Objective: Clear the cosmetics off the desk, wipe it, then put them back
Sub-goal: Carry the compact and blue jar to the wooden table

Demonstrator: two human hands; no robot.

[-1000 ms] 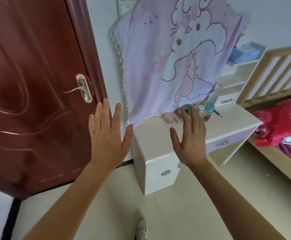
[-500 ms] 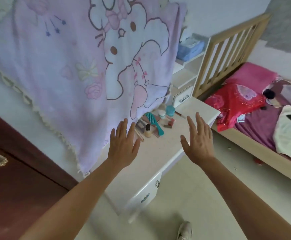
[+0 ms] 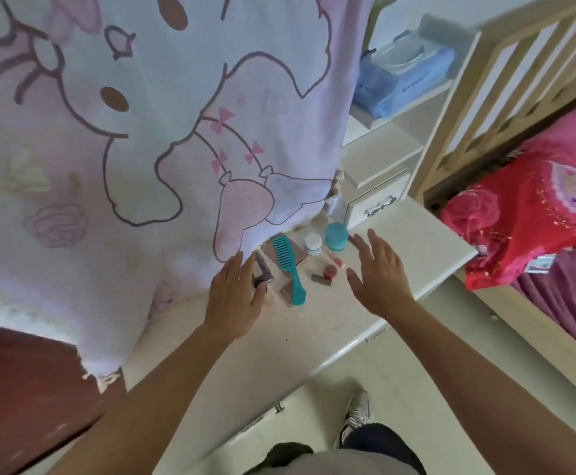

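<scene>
Head view, the only one. Both hands are out over the white desk (image 3: 314, 323), palms down, gripping nothing. Left hand (image 3: 235, 296): fingers straight, slightly spread, tips over the near corner of an open compact (image 3: 265, 267); can't tell whether they touch it or hover. Right hand (image 3: 379, 275): fingers straight and relaxed, thumb out, above bare desktop just right of the cosmetics, no visible contact with any of them. The cosmetics all sit on the desk, clustered at the back by the hem of a pink cartoon blanket (image 3: 142, 132) that hangs behind it. Teal comb (image 3: 288, 269) lies diagonally across a flat pink case (image 3: 298, 257), head at the back, handle toward the person. Behind it a small white-lidded jar (image 3: 313, 243) stands upright just beside a larger teal jar (image 3: 337, 236), also upright. Between comb and right hand: small red pot (image 3: 330, 270), a dark flat piece (image 3: 322, 279) just beside it, and a pinkish tube (image 3: 335, 259) lying flat behind the pot. A dark cap (image 3: 261, 285) shows at the left thumb, the rest hidden. Right rear of the desk: white drawer unit (image 3: 375, 200), with a blue tissue pack (image 3: 399, 84) on a shelf above. Far right: wooden bed frame (image 3: 519, 63), red pillow (image 3: 533, 214). Bottom: a shoe (image 3: 356, 416) on the floor.
</scene>
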